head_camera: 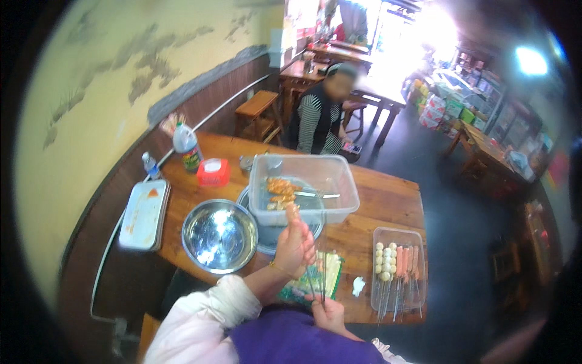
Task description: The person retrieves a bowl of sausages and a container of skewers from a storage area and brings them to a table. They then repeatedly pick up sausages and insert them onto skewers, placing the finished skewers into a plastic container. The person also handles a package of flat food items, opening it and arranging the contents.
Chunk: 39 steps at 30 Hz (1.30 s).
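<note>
My left hand [296, 248] is closed around a pinkish sausage-like piece of food [292, 211], its tip pointing up by the near wall of a clear plastic bin [334, 211]. A metal skewer [310, 280] runs from below that hand towards my right one. My right hand [328, 314] grips several thin metal skewers [323, 273], which point upward. Orange-coated food pieces [281, 186] and a metal utensil [318, 194] lie in the bin. Under my hands lies an opened green-edged food package [333, 273]. A plastic tray [376, 298] at the right holds skewered white balls [385, 261] and pink sausages [407, 261].
A steel bowl [220, 236] stands left of the bin, partly beside a larger round basin [268, 241]. Stacked trays [143, 216], a large bottle [187, 148] and a red box [213, 173] sit farther left. Beyond the table, a person [318, 111] sits holding a phone.
</note>
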### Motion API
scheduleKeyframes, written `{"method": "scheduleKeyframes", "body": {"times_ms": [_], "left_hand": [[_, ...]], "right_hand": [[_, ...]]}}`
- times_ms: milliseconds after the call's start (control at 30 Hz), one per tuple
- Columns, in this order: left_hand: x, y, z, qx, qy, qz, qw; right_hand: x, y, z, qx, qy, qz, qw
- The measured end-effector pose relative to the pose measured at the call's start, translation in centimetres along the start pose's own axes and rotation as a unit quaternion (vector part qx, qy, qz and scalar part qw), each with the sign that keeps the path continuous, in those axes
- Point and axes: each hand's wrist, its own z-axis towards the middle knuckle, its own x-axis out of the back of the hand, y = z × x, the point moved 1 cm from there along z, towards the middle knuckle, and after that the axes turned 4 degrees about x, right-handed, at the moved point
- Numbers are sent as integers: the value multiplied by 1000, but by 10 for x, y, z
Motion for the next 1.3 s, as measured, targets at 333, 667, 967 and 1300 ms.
{"method": "scheduleKeyframes", "body": {"times_ms": [333, 667, 967, 1300], "left_hand": [[8, -23, -18, 16, 15, -38, 999], [0, -28, -33, 27, 24, 1, 999], [23, -61, -34, 61, 16, 44, 997], [53, -29, -9, 41, -56, 24, 997]], "right_hand": [[3, -1, 0, 27, 2, 17, 999], [0, -3, 3, 28, 15, 34, 999], [0, -4, 11, 117, 11, 21, 993], [30, -4, 39, 89, -15, -19, 996]]}}
